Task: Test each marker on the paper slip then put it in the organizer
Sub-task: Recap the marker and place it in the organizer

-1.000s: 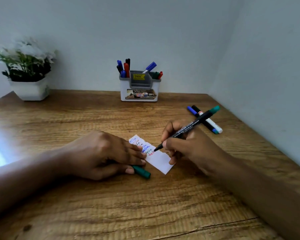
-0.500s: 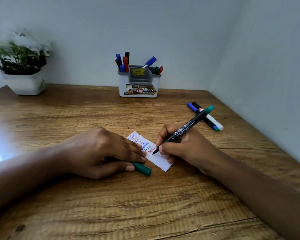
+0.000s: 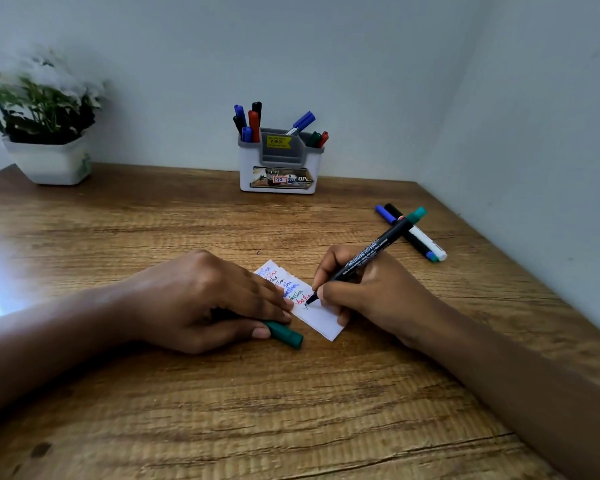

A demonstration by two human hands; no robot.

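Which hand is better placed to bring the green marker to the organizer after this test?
Likely the right hand: it grips the green marker, tip on the paper slip. The left hand holds the green cap and presses the slip.

Single head-worn wide-angle view, looking forward and down across a wooden table (image 3: 291, 410).

The camera sits above the table's near edge, close over the left hand (image 3: 201, 299) and right hand (image 3: 371, 292) at mid-frame, with the forearms entering from 8 and 4 o'clock. It faces the far wall (image 3: 326, 57). The organizer (image 3: 278, 168) stands at 12 o'clock, a potted plant (image 3: 45, 133) at 10 o'clock and loose markers (image 3: 420, 240) at 2 o'clock.
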